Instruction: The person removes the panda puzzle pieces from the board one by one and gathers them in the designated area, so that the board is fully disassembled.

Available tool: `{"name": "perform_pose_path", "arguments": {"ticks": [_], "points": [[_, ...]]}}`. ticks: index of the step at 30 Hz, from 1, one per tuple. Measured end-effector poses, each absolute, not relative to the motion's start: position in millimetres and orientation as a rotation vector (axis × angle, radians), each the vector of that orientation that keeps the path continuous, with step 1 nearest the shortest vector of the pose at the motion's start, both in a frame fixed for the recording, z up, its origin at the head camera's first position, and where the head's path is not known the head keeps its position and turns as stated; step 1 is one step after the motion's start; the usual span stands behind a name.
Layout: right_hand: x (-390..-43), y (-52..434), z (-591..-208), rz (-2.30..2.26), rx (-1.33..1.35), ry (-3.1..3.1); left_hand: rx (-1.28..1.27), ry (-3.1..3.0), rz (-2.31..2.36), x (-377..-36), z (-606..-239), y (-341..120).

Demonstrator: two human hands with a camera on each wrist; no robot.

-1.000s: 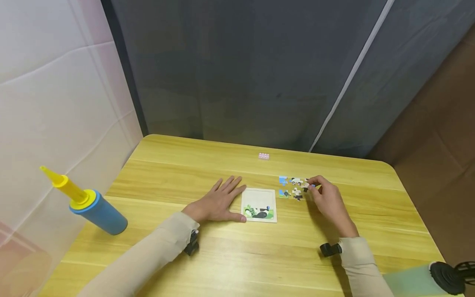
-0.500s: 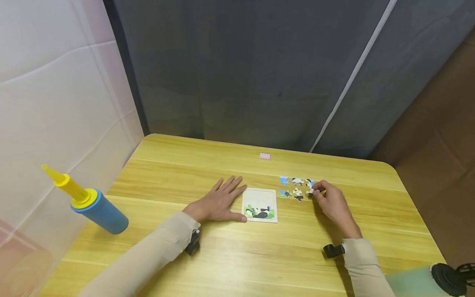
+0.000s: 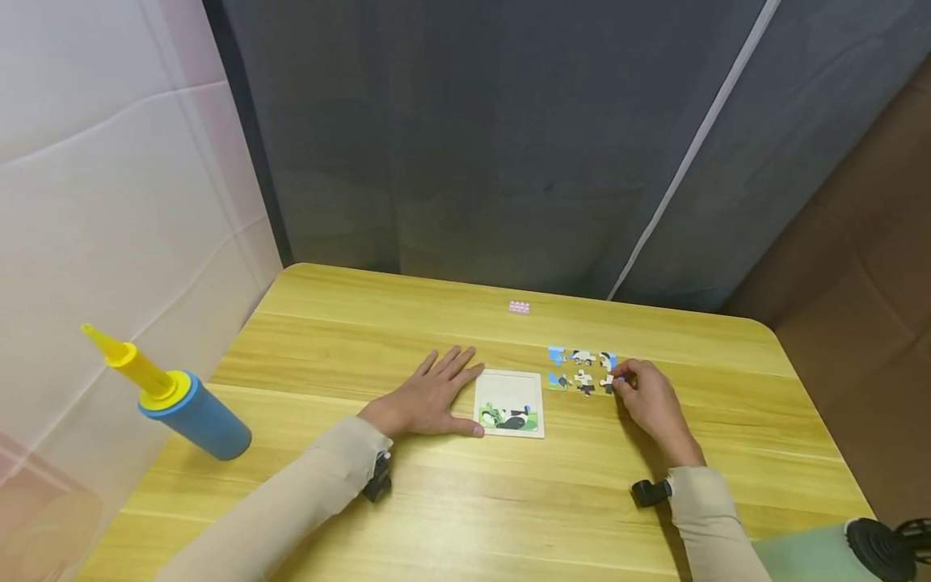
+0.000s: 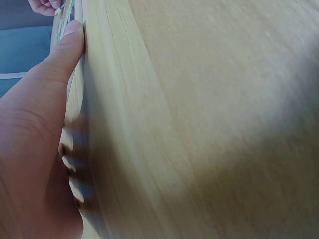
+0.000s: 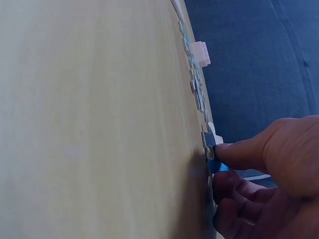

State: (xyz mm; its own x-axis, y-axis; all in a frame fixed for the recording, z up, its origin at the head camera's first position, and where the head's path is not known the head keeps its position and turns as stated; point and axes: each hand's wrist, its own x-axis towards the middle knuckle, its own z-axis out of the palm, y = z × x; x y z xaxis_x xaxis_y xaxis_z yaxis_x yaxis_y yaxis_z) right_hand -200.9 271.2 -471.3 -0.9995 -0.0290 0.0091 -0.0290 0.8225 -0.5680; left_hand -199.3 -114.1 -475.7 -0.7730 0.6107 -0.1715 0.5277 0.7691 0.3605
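My left hand (image 3: 425, 398) lies flat with spread fingers at the left side of a square puzzle tray (image 3: 507, 380), its thumb touching the tray's lower left edge. The tray's lower part holds joined panda-picture pieces (image 3: 509, 416); its upper part is bare. To the right, loose jigsaw pieces (image 3: 584, 381) lie in two rows. My right hand (image 3: 652, 406) pinches a jigsaw piece (image 3: 607, 385) at the right end of the nearer row. In the right wrist view, thumb and fingers hold that piece (image 5: 212, 142) at its blue part, which they partly hide.
A pink toy brick (image 3: 520, 307) sits near the table's far edge. At the left stands a blue and yellow hand pump (image 3: 196, 420). A pale green bottle (image 3: 807, 551) with a black lid is at the lower right corner. A dark curtain hangs behind the table.
My right hand has moved right and slightly nearer, bringing the pinched jigsaw piece beside the nearer row and uncovering the piece above it. My left hand stays in place.
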Motion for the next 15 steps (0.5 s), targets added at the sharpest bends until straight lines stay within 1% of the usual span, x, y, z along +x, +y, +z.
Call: {"name": "perform_pose_path", "arguments": {"ticks": [15], "points": [[-202.7, 269.7, -474.0, 0.925, 0.038, -2.955, 0.885, 2.687, 0.414, -198.9, -474.6, -114.1]]}}
